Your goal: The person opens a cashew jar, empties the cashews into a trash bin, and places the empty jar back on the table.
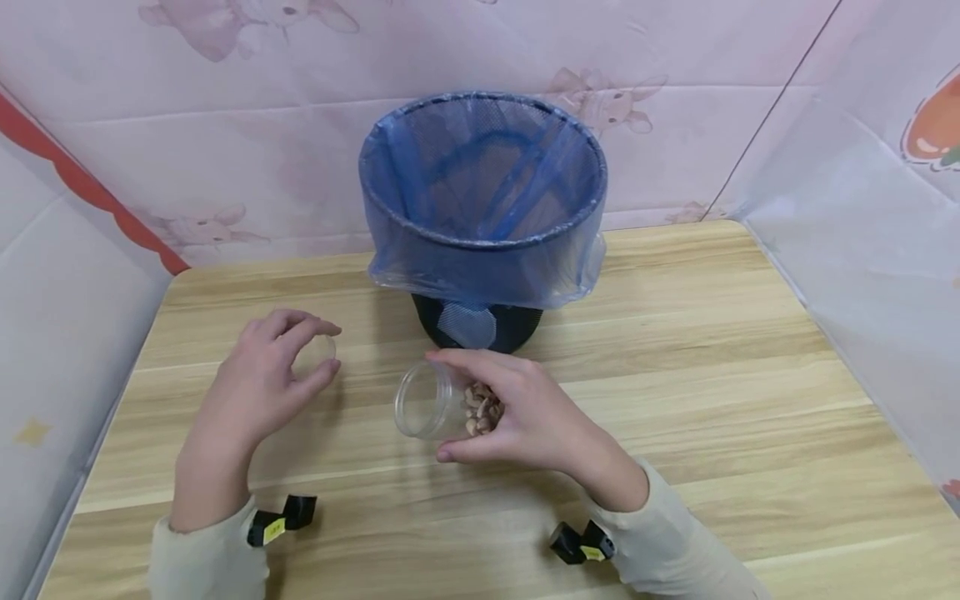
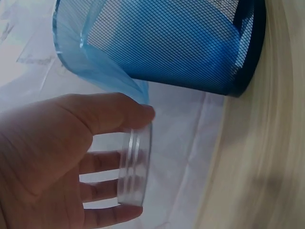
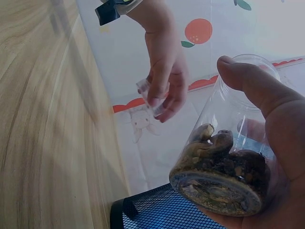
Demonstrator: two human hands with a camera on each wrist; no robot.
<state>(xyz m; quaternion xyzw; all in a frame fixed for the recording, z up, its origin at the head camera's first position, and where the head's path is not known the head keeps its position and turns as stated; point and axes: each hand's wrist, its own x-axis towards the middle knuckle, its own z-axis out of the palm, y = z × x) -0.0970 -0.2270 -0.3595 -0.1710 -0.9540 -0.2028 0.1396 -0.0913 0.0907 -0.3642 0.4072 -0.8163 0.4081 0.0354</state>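
Note:
In the head view my right hand (image 1: pixel 532 412) grips a clear jar (image 1: pixel 423 402), tilted with its uncapped mouth toward the left. Brown, dried-looking pieces (image 1: pixel 482 408) lie near the jar's bottom; the right wrist view shows them with dark crumbs (image 3: pixel 228 164) beneath. My left hand (image 1: pixel 262 375) pinches a clear round lid (image 2: pixel 136 167) by its rim, thumb on one side and fingers on the other. Both hands are above the table, the lid apart from the jar. Behind them stands a black mesh bin (image 1: pixel 480 321) with a blue plastic liner (image 1: pixel 487 267) folded over its rim.
The wooden table (image 1: pixel 712 358) reaches the patterned wall covering (image 1: pixel 300 167) at the back, with covered walls at both sides. Black wrist cameras (image 1: pixel 281 521) sit on both sleeves. The bin stands near the table's back edge, close beyond the jar.

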